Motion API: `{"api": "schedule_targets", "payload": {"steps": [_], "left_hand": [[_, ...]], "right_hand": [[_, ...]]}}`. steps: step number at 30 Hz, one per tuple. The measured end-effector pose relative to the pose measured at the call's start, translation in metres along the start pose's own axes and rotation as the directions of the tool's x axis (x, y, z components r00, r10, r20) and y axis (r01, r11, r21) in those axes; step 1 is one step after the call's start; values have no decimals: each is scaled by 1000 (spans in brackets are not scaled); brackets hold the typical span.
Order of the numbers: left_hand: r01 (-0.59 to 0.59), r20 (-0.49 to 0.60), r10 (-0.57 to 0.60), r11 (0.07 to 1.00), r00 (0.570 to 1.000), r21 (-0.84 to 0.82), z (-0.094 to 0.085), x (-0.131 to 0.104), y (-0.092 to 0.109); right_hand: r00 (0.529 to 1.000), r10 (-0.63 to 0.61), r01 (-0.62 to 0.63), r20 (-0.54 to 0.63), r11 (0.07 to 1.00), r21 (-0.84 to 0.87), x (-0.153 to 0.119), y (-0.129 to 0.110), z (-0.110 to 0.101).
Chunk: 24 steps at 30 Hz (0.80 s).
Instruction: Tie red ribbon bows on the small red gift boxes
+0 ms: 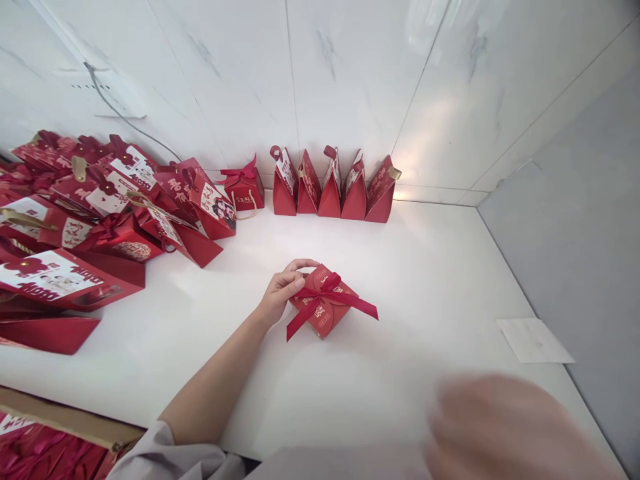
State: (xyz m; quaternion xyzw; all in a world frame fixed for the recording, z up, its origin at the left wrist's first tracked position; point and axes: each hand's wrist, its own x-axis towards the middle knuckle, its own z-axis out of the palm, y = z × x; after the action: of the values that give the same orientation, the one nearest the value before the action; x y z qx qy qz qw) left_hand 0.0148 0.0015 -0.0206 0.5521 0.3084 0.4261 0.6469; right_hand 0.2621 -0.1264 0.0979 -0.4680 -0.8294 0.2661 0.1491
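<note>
Near the middle of the white table, my left hand point(285, 290) grips a small red gift box point(327, 323) by its left corner, the thumb on top. A dark red ribbon point(327, 287) is tied in a bow across the box's lid, its two tails hanging toward the lower left and the right. Pale lettering is printed on the lid. At the lower right, close to the camera, my right hand point(505, 427) is smeared by motion and apart from the box; its fingers cannot be made out.
Several red triangular boxes point(330, 193) stand in a row by the marble wall. Left of them is a red box with a rope handle point(243, 187). A pile of red boxes point(125, 200) fills the left. A carton point(70, 420) holds more red items. White paper point(535, 340) lies at right.
</note>
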Motion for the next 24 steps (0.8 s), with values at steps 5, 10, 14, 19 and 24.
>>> {"api": "schedule_targets", "payload": {"steps": [5, 10, 14, 19, 24], "left_hand": [[-13, 24, 12, 1000, 1000, 26, 1, -1, 2], [-22, 22, 20, 996, 1000, 86, 1, -2, 1], [-52, -23, 56, 987, 998, 150, 4, -2, -2], [-105, -47, 118, 969, 992, 223, 6, -3, -3], [-142, -41, 157, 958, 987, 251, 6, -3, -5]], "right_hand": [[978, -80, 65, -193, 995, -82, 68, 31, 12], [995, 58, -50, -75, 992, 116, 91, 53, 26], [996, 90, -92, 21, 949, 300, 91, 51, 30], [985, 146, -118, -92, 960, 255, 94, 45, 38], [984, 106, -89, -144, 989, 121, 91, 42, 45]]}}
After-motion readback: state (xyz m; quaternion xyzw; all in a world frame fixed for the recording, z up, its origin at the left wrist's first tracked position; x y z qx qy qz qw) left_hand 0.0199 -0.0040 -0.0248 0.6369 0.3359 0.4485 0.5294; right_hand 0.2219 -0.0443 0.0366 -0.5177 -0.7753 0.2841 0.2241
